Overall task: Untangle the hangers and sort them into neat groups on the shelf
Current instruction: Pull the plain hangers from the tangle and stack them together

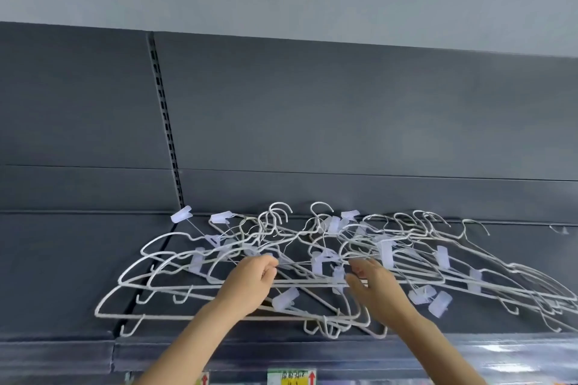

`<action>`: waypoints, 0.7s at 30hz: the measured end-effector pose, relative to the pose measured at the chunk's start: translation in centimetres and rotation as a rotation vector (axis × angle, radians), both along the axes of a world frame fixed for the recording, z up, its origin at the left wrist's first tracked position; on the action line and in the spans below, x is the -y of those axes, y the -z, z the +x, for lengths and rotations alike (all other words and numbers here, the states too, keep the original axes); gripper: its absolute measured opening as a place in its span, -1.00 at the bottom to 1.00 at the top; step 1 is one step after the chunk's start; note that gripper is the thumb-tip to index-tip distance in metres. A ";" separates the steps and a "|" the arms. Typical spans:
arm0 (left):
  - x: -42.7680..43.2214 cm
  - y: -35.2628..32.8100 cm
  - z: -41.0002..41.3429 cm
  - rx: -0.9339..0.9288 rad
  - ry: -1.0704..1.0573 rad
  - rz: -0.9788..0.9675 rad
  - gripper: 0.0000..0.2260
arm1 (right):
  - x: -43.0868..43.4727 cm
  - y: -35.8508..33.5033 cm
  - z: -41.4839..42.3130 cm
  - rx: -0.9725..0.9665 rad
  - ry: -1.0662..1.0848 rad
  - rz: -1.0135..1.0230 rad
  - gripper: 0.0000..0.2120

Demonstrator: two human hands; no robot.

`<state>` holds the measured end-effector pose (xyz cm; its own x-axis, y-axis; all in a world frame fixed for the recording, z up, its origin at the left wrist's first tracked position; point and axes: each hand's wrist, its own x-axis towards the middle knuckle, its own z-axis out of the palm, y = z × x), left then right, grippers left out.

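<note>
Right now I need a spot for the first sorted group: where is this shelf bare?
The shelf is bare left of the hangers, out to the picture's edge, and in a smaller strip behind them at the far right. The middle, where the left hand and right hand reach in, is crowded.

We find bare shelf (56, 275) along its left edge, from front edge to back panel (344, 119), and the air above the pile is free right across. The tangle of hangers (175, 317) blocks the middle and runs on past the right edge of our view (hooks stand up along the rear, clips (285, 298) jut out at odd angles), with its lowest wire ends nearly at the front edge. Our left hand (250, 281) and right hand (375, 287) sit in the middle of the pile, each pinching a thin wire, with crossed bars and a clip between them.
</note>
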<state>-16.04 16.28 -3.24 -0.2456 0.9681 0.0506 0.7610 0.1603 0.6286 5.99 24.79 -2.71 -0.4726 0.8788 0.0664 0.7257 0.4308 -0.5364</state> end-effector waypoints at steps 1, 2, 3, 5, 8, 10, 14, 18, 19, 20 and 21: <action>-0.5 0.2 -0.2 0.003 -0.003 0.007 -0.73 | -0.6 0.0 -0.2 -0.001 0.009 0.001 -0.79; -1.0 0.4 -0.4 0.005 -0.009 0.013 -0.73 | -1.1 0.2 -0.3 -0.004 0.015 0.002 -0.79; -1.4 0.5 -0.6 0.009 -0.015 0.020 -0.74 | -1.6 0.2 -0.4 -0.004 0.022 0.001 -0.78; -2.3 0.8 -0.8 0.012 -0.024 0.033 -0.74 | -2.7 0.3 -0.6 -0.003 0.023 0.005 -0.74; -3.9 0.8 -0.9 0.001 -0.046 0.055 -0.75 | -4.5 0.6 -0.6 -0.006 -0.005 0.013 -0.72; -4.9 0.9 -0.8 -0.007 -0.071 0.065 -0.74 | -5.9 0.8 -0.5 0.003 -0.025 0.022 -0.74; -7.2 1.0 -0.5 -0.105 -0.114 0.080 -0.75 | -8.6 1.0 0.0 0.057 -0.070 0.110 -0.74; -9.0 1.3 -0.1 -0.262 -0.153 0.010 -0.69 | -10.7 1.2 0.1 0.286 -0.063 0.239 -0.71; -9.4 1.5 -0.1 -0.292 -0.161 -0.024 -0.69 | -11.1 1.3 0.0 0.345 -0.058 0.232 -0.71; -9.6 1.6 -0.1 -0.313 -0.166 -0.067 -0.68 | -11.5 1.3 -0.2 0.391 -0.053 0.208 -0.70; -9.9 1.8 -0.1 -0.331 -0.170 -0.114 -0.68 | -11.8 1.3 -0.4 0.425 -0.052 0.179 -0.70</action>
